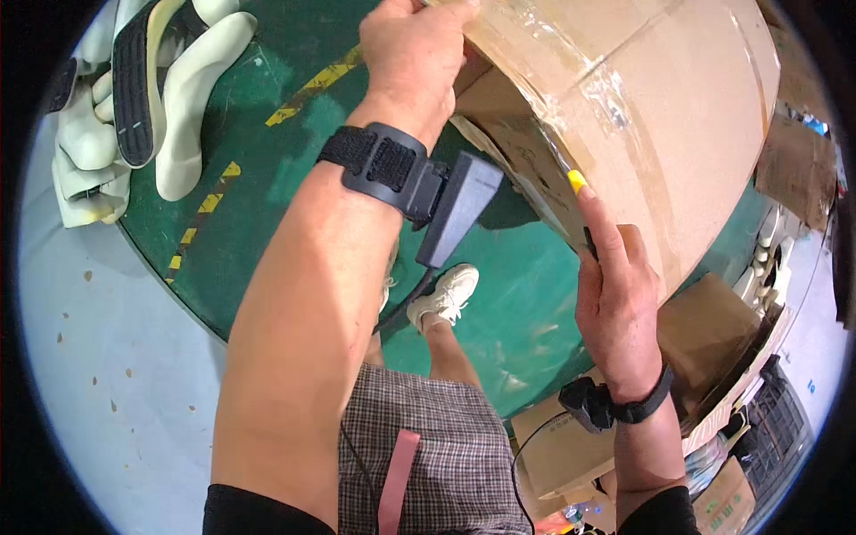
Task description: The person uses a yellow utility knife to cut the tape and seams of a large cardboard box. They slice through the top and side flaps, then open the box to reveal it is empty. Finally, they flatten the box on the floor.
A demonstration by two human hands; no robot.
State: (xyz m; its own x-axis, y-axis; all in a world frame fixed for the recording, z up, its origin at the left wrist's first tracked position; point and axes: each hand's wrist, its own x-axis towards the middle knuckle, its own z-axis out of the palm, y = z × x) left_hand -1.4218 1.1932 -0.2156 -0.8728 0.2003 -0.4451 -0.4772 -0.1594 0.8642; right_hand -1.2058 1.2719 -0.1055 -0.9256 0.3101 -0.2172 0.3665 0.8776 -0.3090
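Note:
A large brown cardboard box with clear tape along its seams fills the upper right, its near side partly open. At its upper left corner, my left hand is closed on the cardboard edge; some fingers are cut off by the top of the view. My right hand grips a utility knife with a yellow tip end, index finger stretched along it. Its thin blade lies against the taped edge of the box. Most of the knife's handle is hidden in my palm.
White curved foam-like pieces and a black-padded one pile up at the upper left. Yellow-black tape marks the green floor. Open cartons and a dark crate stand at the lower right.

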